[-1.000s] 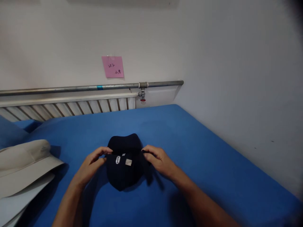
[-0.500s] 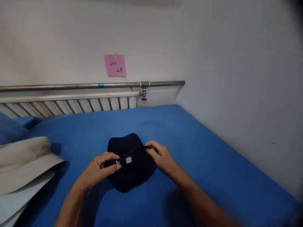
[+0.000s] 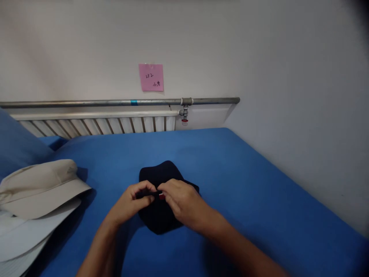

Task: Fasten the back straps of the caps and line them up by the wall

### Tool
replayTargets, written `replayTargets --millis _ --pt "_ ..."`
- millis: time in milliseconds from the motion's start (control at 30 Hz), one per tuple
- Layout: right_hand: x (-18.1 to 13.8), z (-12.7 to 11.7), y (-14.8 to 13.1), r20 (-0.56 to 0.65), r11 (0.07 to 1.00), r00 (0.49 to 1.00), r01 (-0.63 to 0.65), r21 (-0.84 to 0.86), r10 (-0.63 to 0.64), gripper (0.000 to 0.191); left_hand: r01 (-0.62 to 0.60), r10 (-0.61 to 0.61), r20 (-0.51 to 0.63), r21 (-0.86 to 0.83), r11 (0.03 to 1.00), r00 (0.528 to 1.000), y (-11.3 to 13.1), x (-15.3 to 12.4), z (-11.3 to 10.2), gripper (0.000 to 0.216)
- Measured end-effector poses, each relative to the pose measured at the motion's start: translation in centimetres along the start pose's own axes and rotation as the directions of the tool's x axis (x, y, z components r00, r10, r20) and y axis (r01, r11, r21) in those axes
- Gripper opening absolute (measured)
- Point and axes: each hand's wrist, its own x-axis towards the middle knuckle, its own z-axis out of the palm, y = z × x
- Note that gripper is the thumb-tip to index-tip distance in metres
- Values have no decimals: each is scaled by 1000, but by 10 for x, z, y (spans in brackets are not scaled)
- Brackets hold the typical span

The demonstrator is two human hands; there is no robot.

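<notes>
In the head view, a dark navy fabric cap (image 3: pixel 161 219) lies on a flat blue-covered surface (image 3: pixel 245 192), in front of the person and beneath both hands. The left hand (image 3: pixel 131 204) pinches a narrow dark fabric band (image 3: pixel 143 195) of the cap between thumb and forefinger. The right hand (image 3: pixel 181 200) pinches the same band just beside the left fingertips, its exact contact partly hidden by its own fingers. A small red-and-white tag (image 3: pixel 162 196) shows between the two grips. The step in hand appears to be adjustment of the band; whether it is fastened cannot be told. Any further adjustment calls for a firm left pinch as an anchor, with the right fingertips guiding the band and clear of the tag. A beige fabric visored cap (image 3: pixel 54 192) lies to the left, well apart from the work, overlapping white visored caps (image 3: pixel 37 238).
</notes>
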Motion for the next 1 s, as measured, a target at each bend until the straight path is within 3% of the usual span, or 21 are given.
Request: replayTargets --millis 100,200,333,433,667,800,1000 --pt "-3 5 14 -88 941 974 -175 291 208 21 1 -1 -20 -31 1000 1000 -4 2 -3 13" --pt "-6 10 28 -21 766 907 -343 544 421 16 4 -6 -25 -92 996 1000 -9 4 -5 13" --pt "-7 13 38 92 553 834 -439 708 544 10 71 -77 -15 -243 967 997 -14 8 -6 16" --pt "-6 13 40 115 466 804 -446 764 583 18 127 -122 35 -301 945 992 -16 11 -8 23" --pt "-7 15 41 136 396 796 -432 810 590 29 171 -158 130 -92 981 979 -16 22 -7 29" --pt "-7 14 42 153 403 801 -444 800 579 30 197 -174 127 -201 960 976 -21 28 -3 26" --pt "-6 12 41 139 493 828 -449 745 544 17 251 -215 142 -332 909 966 -28 26 -1 24"
